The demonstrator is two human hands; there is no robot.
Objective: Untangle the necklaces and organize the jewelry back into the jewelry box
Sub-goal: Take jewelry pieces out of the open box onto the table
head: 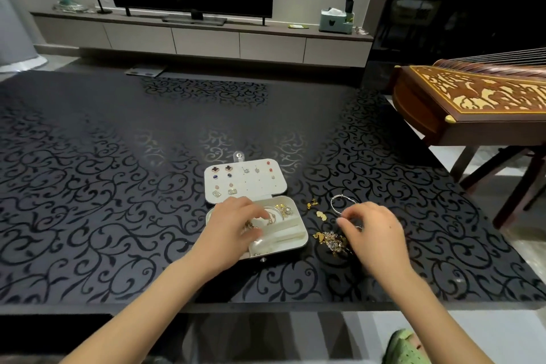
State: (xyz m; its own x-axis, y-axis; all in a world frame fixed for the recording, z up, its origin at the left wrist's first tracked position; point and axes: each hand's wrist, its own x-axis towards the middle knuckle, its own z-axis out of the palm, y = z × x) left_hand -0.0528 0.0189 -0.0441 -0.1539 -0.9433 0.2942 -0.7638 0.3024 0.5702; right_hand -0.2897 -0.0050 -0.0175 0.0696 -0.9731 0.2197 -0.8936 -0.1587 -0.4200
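One jewelry box point(295, 242) lies open on the table point(118, 156), its lid point(266, 183) flat behind it, pinned with earrings too small to count surely. My left hand point(233, 227) sits in the tray, fingers curled over gold pieces; whether they pinch anything I cannot tell. Right of the box lie one silver bangle point(332, 206), three small gold charms point(321, 215) and one tangled heap of necklaces point(334, 241). My right hand point(375, 230) curls beside the heap, hiding its far edge; its grasp is unclear.
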